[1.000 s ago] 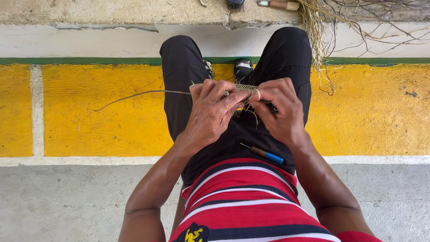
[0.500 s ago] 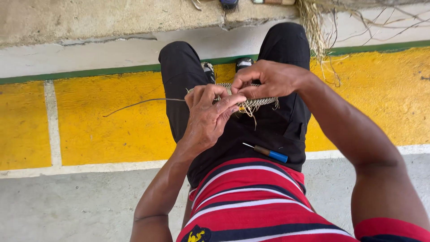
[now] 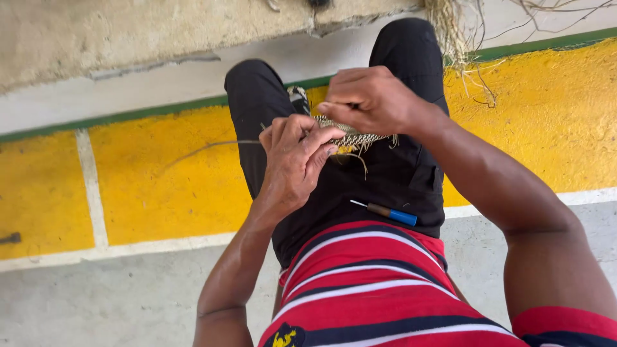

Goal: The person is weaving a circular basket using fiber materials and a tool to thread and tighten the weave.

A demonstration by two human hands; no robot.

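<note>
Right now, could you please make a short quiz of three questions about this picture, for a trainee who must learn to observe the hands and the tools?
1. True or false: the small tool with the blue handle is held in the right hand.
2. Which does the left hand pinch? A) a woven fibre strip B) a metal chain C) a sheet of paper
3. In a few words: where does the bundle of loose dry fibres lie, relative to the person's legs?

Key
1. False: it rests on the lap, on the black shorts, untouched.
2. A; both hands hold the strip.
3. At the top of the view, beside the right knee.
</note>
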